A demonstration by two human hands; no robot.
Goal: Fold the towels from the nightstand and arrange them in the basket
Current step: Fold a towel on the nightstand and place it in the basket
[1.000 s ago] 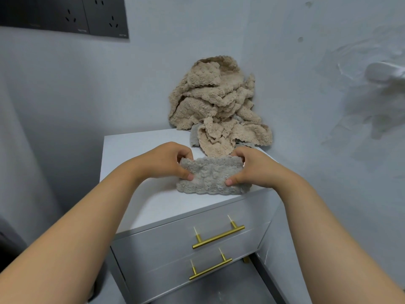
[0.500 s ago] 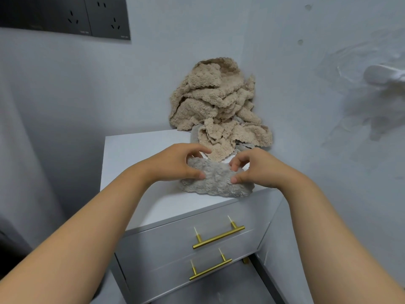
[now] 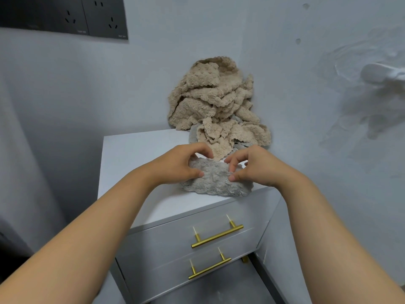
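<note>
A small grey towel (image 3: 215, 181), folded into a thick bundle, lies at the front right of the white nightstand top (image 3: 140, 150). My left hand (image 3: 182, 165) grips its left end, thumb on the front and fingers curled over the far edge. My right hand (image 3: 252, 166) pinches its right end the same way. Behind them a heap of crumpled beige towels (image 3: 210, 102) leans in the wall corner, with a bit of grey cloth under it. No basket is in view.
The nightstand has two grey drawers with gold bar handles (image 3: 217, 236) below the top. Black wall sockets (image 3: 65, 16) sit at the upper left. A white object (image 3: 381, 72) juts from the right wall.
The grey towel went from a flat upright rectangle held between my hands to a lower bundle on the top. Both hands shifted their fingers onto its far edge.
</note>
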